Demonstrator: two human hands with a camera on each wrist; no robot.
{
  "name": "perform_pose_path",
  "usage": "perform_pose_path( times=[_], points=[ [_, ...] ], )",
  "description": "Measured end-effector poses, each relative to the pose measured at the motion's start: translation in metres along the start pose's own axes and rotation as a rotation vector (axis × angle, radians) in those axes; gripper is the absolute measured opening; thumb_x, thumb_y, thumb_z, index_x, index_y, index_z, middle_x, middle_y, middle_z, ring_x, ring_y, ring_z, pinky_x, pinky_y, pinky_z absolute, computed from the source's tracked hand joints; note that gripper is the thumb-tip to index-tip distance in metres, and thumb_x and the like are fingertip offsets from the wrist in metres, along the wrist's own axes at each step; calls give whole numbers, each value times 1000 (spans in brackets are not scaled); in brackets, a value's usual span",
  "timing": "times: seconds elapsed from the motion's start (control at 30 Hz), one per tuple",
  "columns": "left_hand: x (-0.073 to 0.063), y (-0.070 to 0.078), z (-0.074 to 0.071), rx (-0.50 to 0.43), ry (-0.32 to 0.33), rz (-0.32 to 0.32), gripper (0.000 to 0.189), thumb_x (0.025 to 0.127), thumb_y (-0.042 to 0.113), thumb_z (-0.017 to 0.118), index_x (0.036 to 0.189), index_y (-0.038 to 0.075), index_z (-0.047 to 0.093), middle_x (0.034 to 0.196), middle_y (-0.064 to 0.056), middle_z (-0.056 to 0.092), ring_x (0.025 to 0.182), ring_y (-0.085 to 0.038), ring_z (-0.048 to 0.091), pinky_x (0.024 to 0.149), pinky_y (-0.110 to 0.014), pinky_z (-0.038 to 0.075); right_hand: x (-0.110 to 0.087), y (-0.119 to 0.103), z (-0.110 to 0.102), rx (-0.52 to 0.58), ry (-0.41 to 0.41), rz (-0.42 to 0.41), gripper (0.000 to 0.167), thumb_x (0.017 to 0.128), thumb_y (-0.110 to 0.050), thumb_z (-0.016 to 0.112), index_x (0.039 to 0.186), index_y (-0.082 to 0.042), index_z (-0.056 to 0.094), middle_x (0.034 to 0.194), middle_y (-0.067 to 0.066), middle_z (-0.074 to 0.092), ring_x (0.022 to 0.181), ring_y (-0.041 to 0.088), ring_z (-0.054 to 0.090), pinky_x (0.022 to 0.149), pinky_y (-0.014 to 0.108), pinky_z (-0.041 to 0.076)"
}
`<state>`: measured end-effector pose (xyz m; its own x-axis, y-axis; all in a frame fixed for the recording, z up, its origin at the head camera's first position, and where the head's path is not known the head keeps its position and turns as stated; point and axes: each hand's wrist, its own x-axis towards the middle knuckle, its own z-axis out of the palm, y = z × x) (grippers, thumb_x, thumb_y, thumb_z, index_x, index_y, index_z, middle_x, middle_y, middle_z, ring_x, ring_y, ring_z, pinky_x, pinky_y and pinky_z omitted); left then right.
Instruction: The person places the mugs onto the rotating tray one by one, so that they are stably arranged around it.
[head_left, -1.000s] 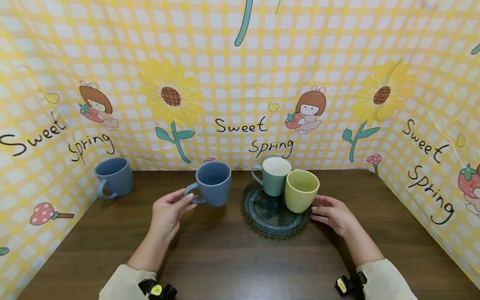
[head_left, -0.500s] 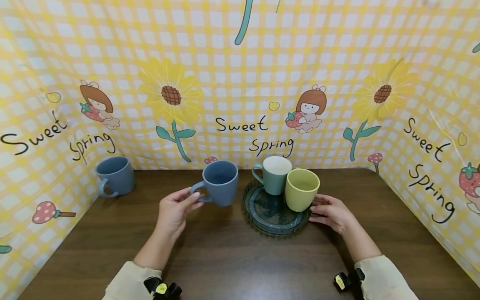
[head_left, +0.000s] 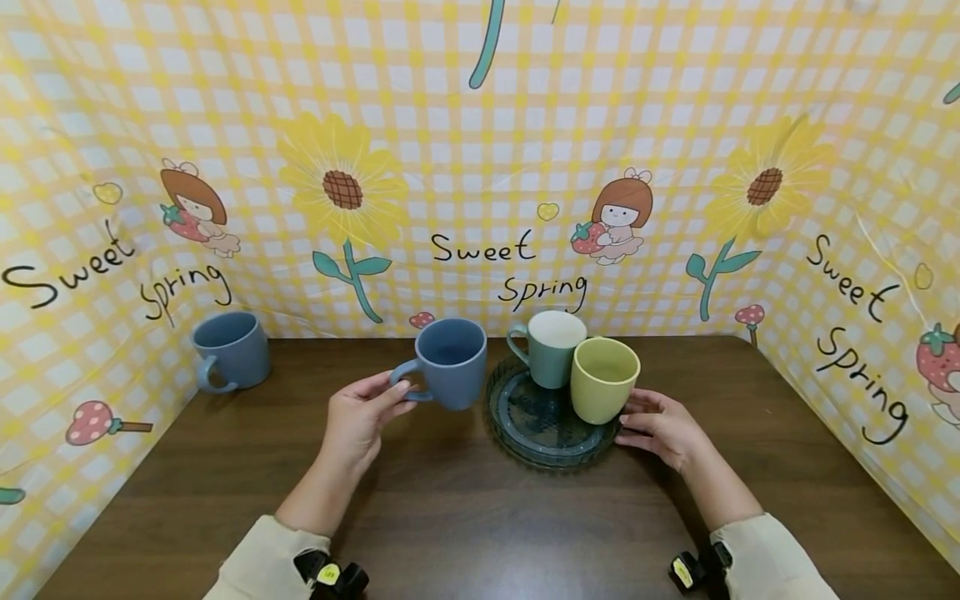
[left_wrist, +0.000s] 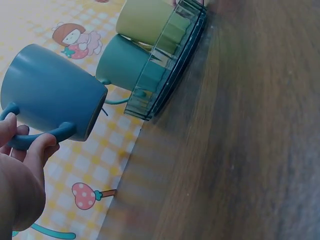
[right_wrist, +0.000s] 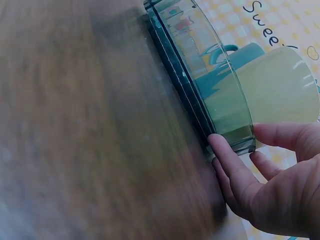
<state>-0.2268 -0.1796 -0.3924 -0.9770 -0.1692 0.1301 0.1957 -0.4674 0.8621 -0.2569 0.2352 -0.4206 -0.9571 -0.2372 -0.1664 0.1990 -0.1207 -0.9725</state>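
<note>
My left hand [head_left: 360, 417] pinches the handle of a blue mug [head_left: 452, 367], held upright above the table just left of a round dark-green glass tray [head_left: 528, 421]. In the left wrist view, thumb and fingers wrap that handle. On the tray, a teal mug [head_left: 553, 358] with a white inside stands at the back, its handle pointing left. Beside it at the right stands a yellow-green cup [head_left: 604, 383]. My right hand [head_left: 663, 429] touches the tray's right side with fairly straight fingers. In the right wrist view, its fingertips [right_wrist: 216, 141] lie against the transparent wall.
A second blue mug [head_left: 231, 352] stands at the back left of the brown wooden table [head_left: 480, 533], handle towards the front left. Yellow checked cloth [head_left: 480, 150] with printed flowers and figures walls off the back and both sides.
My left hand has carried the blue mug rightwards, closer to the tray. The right hand stays at the tray's right side, and the two cups on it stand much as before.
</note>
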Motion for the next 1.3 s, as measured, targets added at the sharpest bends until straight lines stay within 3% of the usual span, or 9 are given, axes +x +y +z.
perform_pose_path(
  times=[0.2, 0.33, 0.53, 0.83, 1.3],
  points=[
    [-1, 0, 6, 10, 4, -12, 37, 87, -18, 61, 80, 14, 78, 79, -6, 73, 80, -22, 73, 69, -35, 61, -2, 1, 2, 23, 17, -21, 54, 88, 15, 57, 137, 10, 34, 113, 14, 48, 91, 21, 61, 81, 44, 59],
    [-1, -1, 9, 18, 1, -26, 35, 87, -16, 62, 80, 14, 78, 78, -6, 73, 80, -22, 73, 69, -35, 61, -4, 1, 4, 28, 24, -29, 45, 87, 16, 58, 127, 7, 39, 111, 13, 47, 93, 21, 59, 81, 45, 59],
    [0, -1, 14, 21, -18, -36, 34, 87, -16, 62, 80, 14, 78, 78, -6, 72, 80, -23, 73, 69, -35, 61, -5, 3, 6, 9, 38, -31, 52, 87, 15, 57, 133, 11, 31, 117, 16, 43, 95, 22, 57, 82, 45, 59],
    [0, -3, 22, 29, -34, -58, 35, 88, -16, 61, 80, 14, 78, 78, -6, 73, 78, -21, 73, 69, -34, 61, -8, 5, 8, 1, 32, -21, 77, 87, 15, 57, 149, 11, 13, 118, 17, 40, 93, 21, 60, 84, 43, 58],
    [0, -7, 33, 26, -50, -73, 34, 87, -16, 62, 80, 14, 78, 78, -5, 73, 77, -19, 73, 69, -33, 61, -14, 5, 16, -9, 60, -19, 78, 86, 15, 59, 149, 10, 13, 116, 17, 40, 93, 20, 60, 86, 44, 57]
  ],
)
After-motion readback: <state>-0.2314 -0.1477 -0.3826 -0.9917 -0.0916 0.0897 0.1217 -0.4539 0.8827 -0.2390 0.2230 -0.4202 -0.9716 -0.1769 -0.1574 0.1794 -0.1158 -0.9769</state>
